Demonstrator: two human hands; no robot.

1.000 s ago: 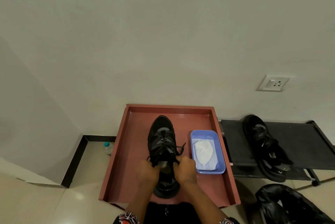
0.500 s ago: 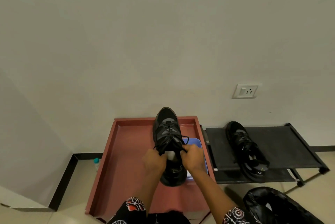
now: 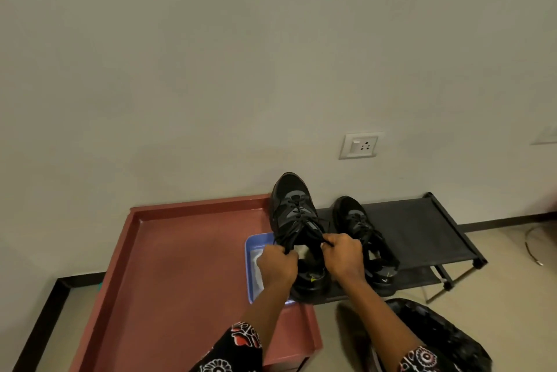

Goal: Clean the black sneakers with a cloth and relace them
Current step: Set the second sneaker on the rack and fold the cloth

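Laced black sneaker (image 3: pixel 294 215) held aloft; its mate (image 3: pixel 358 227) on rack.

**Count of what's here**

Two black sneakers: one (image 3: pixel 294 215) held up, one (image 3: pixel 360 227) on the single black rack (image 3: pixel 422 227). One red tray (image 3: pixel 180 251), one blue tub (image 3: pixel 250 269), one white cloth (image 3: pixel 257 266), two hands (image 3: pixel 277 264) (image 3: pixel 343 255), one wall socket (image 3: pixel 360 145).

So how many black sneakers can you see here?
2. One sneaker is held up by its laces in the left hand and right hand, in front of the red tray. The other sneaker lies on the black rack.
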